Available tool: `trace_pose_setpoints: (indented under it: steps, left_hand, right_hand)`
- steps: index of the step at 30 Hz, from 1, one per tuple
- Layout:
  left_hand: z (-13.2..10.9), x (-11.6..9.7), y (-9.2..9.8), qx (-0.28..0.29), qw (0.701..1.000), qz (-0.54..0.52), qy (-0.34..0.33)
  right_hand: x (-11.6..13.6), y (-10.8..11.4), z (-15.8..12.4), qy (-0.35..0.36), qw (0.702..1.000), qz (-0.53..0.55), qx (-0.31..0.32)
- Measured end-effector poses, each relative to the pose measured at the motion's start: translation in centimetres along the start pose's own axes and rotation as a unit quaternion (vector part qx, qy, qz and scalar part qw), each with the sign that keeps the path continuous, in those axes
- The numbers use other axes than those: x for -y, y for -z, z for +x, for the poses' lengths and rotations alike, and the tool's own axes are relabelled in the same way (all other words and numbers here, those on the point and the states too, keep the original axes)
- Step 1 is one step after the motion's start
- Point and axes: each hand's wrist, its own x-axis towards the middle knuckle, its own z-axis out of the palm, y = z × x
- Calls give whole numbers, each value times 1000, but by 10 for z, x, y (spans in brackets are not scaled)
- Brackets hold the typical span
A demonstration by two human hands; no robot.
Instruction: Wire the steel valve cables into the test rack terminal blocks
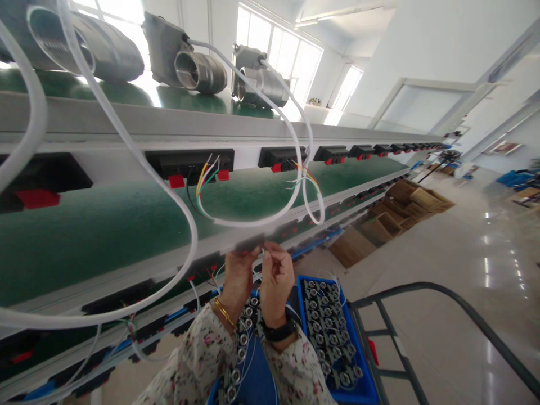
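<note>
My left hand [238, 275] and right hand [276, 278] are up close together. Both pinch a thin wire [262, 251] tight between the fingertips. The wire is right under the front edge of the green bench [105, 225]. A gold bangle [225, 313] is on my left wrist and a black watch [278, 332] is on my right. Below my hands is a blue bin [368, 389] full of small grey parts [327, 326]. A white cable [253, 222] loops over the bench. Black sockets [189, 162] with red tabs line the back. Metal valves [200, 70] sit on top. Boxes [396, 208] lie on the floor far off.
</note>
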Motion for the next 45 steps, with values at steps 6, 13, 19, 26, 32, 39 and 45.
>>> trace_pose_setpoints:
  steps: [6,13,19,26,32,39,45]
  left_hand:
    - [1,-1,0,-8,1000,20,4]
    - [1,4,6,-1,999,39,6]
    - [-4,-2,6,20,998,65,-9]
    - [-2,-6,5,-29,982,182,-41]
    - [0,-1,8,-59,976,204,-45]
    - [0,-2,10,-41,978,198,-42]
    - [-4,-10,10,11,984,174,-30]
  right_hand:
    - [0,-5,-3,-7,999,27,-24]
    - [0,-8,-3,-6,1000,8,-28]
    - [0,-7,-3,16,999,-48,-21]
    - [-3,-7,-5,36,997,-62,-20]
    - [-6,-7,-7,41,998,-53,-3]
    - [-2,-9,-7,48,998,-44,-12]
    - [3,-7,-8,20,999,-34,-10]
